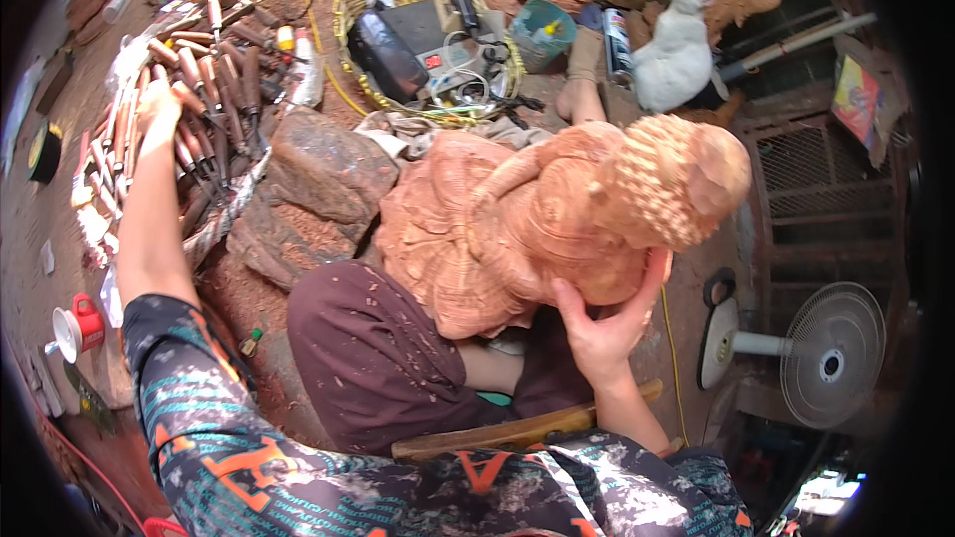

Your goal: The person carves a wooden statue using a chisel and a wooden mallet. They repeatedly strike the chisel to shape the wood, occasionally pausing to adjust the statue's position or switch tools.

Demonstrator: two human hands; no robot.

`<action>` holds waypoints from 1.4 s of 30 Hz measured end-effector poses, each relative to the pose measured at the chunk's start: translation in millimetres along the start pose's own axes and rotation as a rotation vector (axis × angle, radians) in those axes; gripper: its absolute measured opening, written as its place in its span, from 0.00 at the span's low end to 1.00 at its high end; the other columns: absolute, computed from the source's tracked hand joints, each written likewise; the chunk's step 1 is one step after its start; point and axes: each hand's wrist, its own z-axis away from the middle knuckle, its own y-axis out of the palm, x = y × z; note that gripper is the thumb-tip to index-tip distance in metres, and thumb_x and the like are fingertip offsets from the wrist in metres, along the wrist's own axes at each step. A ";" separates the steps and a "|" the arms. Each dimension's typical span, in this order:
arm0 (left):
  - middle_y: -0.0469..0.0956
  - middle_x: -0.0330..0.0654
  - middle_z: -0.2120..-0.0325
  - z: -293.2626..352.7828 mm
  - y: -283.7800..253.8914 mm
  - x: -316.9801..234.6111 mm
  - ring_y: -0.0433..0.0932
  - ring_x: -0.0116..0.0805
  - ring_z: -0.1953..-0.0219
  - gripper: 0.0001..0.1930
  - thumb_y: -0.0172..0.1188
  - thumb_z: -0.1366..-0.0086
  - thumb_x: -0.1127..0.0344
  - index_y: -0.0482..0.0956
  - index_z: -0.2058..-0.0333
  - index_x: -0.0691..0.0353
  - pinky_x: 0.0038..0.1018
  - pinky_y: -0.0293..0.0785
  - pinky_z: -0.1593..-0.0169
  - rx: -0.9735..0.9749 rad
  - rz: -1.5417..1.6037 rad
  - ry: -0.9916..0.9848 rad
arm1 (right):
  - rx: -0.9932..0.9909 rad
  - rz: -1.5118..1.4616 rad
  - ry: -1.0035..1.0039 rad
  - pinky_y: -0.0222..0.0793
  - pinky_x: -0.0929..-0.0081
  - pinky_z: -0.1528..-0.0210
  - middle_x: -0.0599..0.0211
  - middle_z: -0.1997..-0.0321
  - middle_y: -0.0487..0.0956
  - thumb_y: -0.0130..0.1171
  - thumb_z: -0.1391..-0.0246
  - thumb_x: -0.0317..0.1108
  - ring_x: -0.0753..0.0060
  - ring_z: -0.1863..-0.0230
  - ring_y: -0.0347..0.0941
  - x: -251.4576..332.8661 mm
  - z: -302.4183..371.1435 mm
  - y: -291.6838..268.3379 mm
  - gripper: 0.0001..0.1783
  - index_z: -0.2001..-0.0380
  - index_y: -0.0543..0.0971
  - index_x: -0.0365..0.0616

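Steadying the carved figure point(537, 209), the right hand point(605, 336) spreads thumb and fingers against it, its curled head just beyond. Among wooden-handled tools point(231, 89), the left hand's point(159, 111) grip is unclear; tool-picking seems underway, next calling for freeing one.

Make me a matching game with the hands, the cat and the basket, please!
1. left hand
2. right hand
3. cat
4. basket

A. yellow and woven
B. against the carved figure
C. white and furry
D. at the pile of wooden-handled tools

Pairs: 1-D, 2-B, 3-C, 4-A
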 end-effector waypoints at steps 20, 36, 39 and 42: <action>0.74 0.40 0.68 249.2 -307.2 -276.1 0.77 0.31 0.69 0.26 0.61 0.40 0.64 0.63 0.45 0.63 0.26 0.75 0.68 0.212 2.345 0.854 | 1.033 0.157 -0.106 0.72 0.69 0.66 0.64 0.66 0.79 0.70 0.67 0.37 0.66 0.69 0.78 9.1 59.0 -123.7 0.31 0.53 0.76 0.47; 0.63 0.37 0.79 336.3 -345.1 -328.6 0.70 0.36 0.79 0.22 0.65 0.59 0.57 0.73 0.65 0.58 0.31 0.66 0.79 -0.802 2.244 0.542 | 0.079 0.341 -0.025 0.60 0.70 0.42 0.64 0.51 0.69 0.66 0.60 0.31 0.71 0.49 0.66 103.4 -33.5 -219.5 0.35 0.47 0.65 0.38; 0.62 0.36 0.81 334.6 -343.1 -327.1 0.70 0.34 0.82 0.21 0.65 0.58 0.53 0.74 0.65 0.55 0.30 0.65 0.81 -0.796 2.257 0.514 | 0.130 0.392 -0.074 0.60 0.73 0.45 0.66 0.54 0.68 0.64 0.58 0.31 0.73 0.51 0.65 128.2 -47.8 -216.1 0.34 0.46 0.64 0.39; 0.62 0.35 0.83 332.7 -342.9 -324.6 0.71 0.33 0.83 0.21 0.66 0.58 0.52 0.74 0.66 0.53 0.30 0.63 0.83 -0.760 2.274 0.492 | 0.129 0.425 -0.162 0.61 0.78 0.51 0.67 0.60 0.69 0.62 0.53 0.32 0.77 0.58 0.66 144.3 -55.4 -200.1 0.29 0.48 0.64 0.39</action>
